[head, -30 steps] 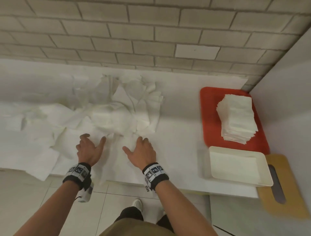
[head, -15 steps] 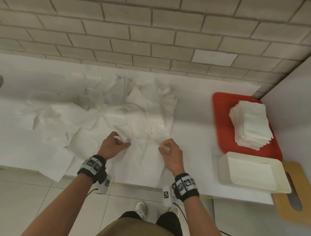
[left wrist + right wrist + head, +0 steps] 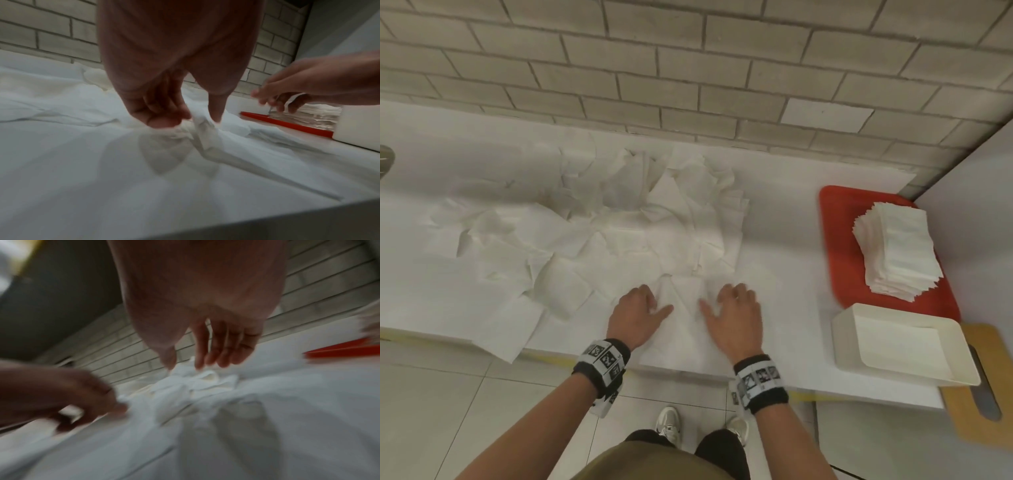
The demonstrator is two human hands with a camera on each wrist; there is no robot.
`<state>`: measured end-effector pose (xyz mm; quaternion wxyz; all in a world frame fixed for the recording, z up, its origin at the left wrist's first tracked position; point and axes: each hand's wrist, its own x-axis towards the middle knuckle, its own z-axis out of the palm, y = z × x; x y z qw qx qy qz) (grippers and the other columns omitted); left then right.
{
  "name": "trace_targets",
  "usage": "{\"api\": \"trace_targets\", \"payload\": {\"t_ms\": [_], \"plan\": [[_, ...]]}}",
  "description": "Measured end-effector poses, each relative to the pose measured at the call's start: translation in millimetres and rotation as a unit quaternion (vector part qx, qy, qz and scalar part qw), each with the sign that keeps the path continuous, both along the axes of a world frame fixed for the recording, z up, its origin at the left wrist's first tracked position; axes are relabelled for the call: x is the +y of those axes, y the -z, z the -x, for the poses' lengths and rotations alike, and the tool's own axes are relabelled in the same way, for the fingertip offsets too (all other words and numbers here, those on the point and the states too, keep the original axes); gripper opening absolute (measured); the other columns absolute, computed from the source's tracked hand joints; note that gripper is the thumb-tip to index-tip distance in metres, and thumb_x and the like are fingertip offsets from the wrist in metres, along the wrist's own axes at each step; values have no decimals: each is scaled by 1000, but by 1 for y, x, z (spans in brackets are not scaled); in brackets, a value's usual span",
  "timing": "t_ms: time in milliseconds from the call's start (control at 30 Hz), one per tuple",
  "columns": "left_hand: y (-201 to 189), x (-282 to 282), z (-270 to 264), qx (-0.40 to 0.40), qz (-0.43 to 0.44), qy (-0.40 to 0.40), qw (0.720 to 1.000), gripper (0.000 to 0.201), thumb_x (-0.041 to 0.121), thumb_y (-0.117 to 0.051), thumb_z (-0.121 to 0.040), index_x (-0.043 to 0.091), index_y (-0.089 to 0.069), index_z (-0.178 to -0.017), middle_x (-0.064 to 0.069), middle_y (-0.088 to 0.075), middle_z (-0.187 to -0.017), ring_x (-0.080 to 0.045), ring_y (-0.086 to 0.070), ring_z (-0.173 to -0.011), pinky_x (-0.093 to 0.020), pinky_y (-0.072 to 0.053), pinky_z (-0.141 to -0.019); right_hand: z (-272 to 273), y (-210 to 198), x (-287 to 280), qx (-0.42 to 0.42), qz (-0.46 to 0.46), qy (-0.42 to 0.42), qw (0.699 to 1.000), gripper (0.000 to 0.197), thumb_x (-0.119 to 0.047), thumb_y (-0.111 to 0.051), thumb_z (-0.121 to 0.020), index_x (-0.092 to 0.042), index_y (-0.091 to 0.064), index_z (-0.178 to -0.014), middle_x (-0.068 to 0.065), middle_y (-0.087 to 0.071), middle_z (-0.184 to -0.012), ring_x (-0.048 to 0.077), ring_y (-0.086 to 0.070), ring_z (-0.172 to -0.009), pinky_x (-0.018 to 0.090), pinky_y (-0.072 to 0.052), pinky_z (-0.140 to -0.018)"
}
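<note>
A white napkin [image 3: 685, 308] lies at the front edge of the counter [image 3: 784, 260], just in front of the loose pile [image 3: 619, 222] of sheets. The left hand [image 3: 635, 317] pinches a raised fold of it between thumb and fingers. The right hand [image 3: 736, 317] sets loosely straight fingertips on it (blurred in the wrist view). A folded stack [image 3: 897, 253] sits on the red tray [image 3: 835, 240].

Two bare hands, left hand [image 3: 640, 313] and right hand [image 3: 736, 317], one spread white paper napkin [image 3: 683, 329], one loose uncounted heap of crumpled white napkins [image 3: 619, 233], one red rectangular plastic tray [image 3: 835, 219], one stack of folded white napkins [image 3: 897, 253], one cream rectangular plastic dish [image 3: 840, 339], one wooden board [image 3: 977, 430].
</note>
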<state>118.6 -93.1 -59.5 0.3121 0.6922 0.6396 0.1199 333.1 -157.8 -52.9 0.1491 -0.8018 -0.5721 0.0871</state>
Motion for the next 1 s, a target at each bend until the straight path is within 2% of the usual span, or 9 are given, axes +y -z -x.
{"api": "trace_targets", "payload": {"t_ms": [133,233,333,400,567,700,833,933,1000], "plan": [[-12,11,15,-1,-182,-84,980,52,54,-79,-89,13,-53,-107,-7,-53,-109,-30,-52,-100,-44,-51,-77,39,22,-10,27,155,-25,987,54,-61,-63,-99,-12,-63,-120,9,-58,-123,31,-53,-118,42,-51,-96],[-11,45,34,52,-96,-111,988,77,59,-73,-93,5,-48,-142,-18,-50,-138,-41,-47,-127,-58,-46,-101,35,17,-7,142,161,-38,976,27,-38,-67,-104,-12,-64,-110,9,-61,-117,29,-55,-113,41,-49,-98],[-5,72,46,130,23,-53,990,81,56,-73,-94,10,-39,-152,-14,-49,-150,-39,-41,-139,-57,-37,-110,20,-9,-10,261,152,-65,951,19,-27,-73,-102,-12,-62,-96,3,-66,-92,16,-62,-83,29,-55,-76],[-1,80,51,141,63,-42,987,65,54,-75,-93,16,-50,-139,-8,-58,-138,-35,-48,-133,-54,-38,-107,3,-32,-12,303,133,-78,940,17,-23,-77,-100,-15,-63,-94,3,-70,-84,14,-65,-74,20,-53,-68],[-4,78,57,13,26,-68,997,39,31,-85,-89,18,-51,-73,-5,-57,-80,-34,-61,-86,-37,-42,-74,-33,-36,-4,183,92,9,979,23,-44,-68,-104,-22,-60,-102,-3,-65,-95,17,-65,-90,38,-57,-80],[-34,57,51,-115,-58,-123,984,24,21,-82,-93,10,-62,-97,-2,-67,-86,-27,-65,-84,-34,-47,-77,-18,-22,12,199,93,77,972,43,-65,-60,-100,-22,-61,-107,-2,-63,-109,22,-64,-104,39,-53,-86],[-74,45,43,-185,-143,-115,966,43,16,-78,-95,25,-48,-125,-5,-71,-94,-18,-71,-80,-25,-50,-68,25,-6,34,214,138,83,964,66,-82,-57,-88,-20,-64,-111,-2,-62,-113,22,-60,-106,38,-49,-85],[-100,40,44,-176,-192,-50,964,59,5,-70,-97,39,-45,-138,-5,-71,-89,-20,-69,-74,-29,-52,-66,31,9,46,235,150,54,959,36,-52,-70,-93,-16,-68,-96,4,-64,-111,25,-64,-105,38,-57,-88],[-113,39,50,-140,-227,-24,964,48,-2,-64,-96,30,-62,-132,0,-73,-96,-22,-67,-80,-25,-49,-72,21,4,49,283,97,48,953,26,-37,-77,-94,-16,-66,-86,6,-57,-114,23,-58,-107,27,-47,-92]]}}
